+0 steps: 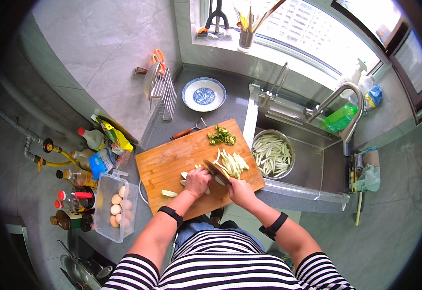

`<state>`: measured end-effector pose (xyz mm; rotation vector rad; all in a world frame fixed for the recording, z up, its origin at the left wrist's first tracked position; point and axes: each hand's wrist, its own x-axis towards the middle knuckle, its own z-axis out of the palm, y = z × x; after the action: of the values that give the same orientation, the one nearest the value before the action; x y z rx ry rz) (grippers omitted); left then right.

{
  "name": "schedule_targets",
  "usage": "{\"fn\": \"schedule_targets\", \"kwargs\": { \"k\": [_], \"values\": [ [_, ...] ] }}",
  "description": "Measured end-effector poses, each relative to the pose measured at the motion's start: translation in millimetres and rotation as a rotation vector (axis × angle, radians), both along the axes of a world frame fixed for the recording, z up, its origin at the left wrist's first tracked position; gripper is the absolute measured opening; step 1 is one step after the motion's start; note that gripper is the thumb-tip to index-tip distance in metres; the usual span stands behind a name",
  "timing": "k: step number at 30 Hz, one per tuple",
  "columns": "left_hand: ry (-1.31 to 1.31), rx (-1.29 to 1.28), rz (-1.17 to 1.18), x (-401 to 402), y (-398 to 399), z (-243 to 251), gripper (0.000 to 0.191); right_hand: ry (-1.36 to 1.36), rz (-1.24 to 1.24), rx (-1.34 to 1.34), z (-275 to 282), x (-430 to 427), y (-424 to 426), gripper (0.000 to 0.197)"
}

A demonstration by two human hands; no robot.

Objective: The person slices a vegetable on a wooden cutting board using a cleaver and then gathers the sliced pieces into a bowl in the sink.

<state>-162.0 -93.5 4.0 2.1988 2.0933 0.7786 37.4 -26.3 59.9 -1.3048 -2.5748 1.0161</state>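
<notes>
My right hand [240,192] is closed around the handle of a kitchen knife [216,172], its dark blade angled over a wooden cutting board [174,159]. Just left of the blade, my left hand [198,182] presses on pale vegetable pieces, mostly hidden under the fingers. One loose pale piece [169,193] lies left of that hand. Pale green vegetable strips [232,165] are heaped to the right of the blade, and chopped green pieces [221,135] sit near the board's far edge. A steel bowl [293,154] of similar strips stands in the sink.
Behind the board are a peeler [182,133], a blue-and-white plate [189,97] and a metal rack [166,98] with scissors. Left of it stand a plastic container [105,221] of eggs and several bottles [78,177]. The sink [307,166] with its faucet [357,98] lies right.
</notes>
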Motion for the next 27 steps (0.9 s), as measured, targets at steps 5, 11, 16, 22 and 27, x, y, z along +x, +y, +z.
{"fn": "schedule_targets", "kwargs": {
  "k": [5,11,16,22,27],
  "values": [
    [-0.030,-0.021,-0.021,-1.7,-1.7,-0.5,0.005,0.143,-0.042,-0.064,1.6,9.5,6.1,0.016],
    [0.007,-0.041,0.021,1.8,-0.6,-5.0,0.005,-0.032,0.057,-0.036,13.9,16.1,-7.4,0.015],
    [-0.006,-0.017,0.046,2.3,-1.6,-2.0,0.006,-0.031,-0.002,0.010,1.7,-0.1,-14.1,0.015],
    [-0.114,-0.008,-0.054,-16.8,-14.5,17.3,0.027,0.147,-0.095,-0.036,-4.3,-0.7,1.6,0.015],
    [-0.224,-0.090,0.007,-41.9,-24.8,16.9,0.022,0.037,0.081,-0.068,20.0,15.9,-6.9,0.015]
  ]
}}
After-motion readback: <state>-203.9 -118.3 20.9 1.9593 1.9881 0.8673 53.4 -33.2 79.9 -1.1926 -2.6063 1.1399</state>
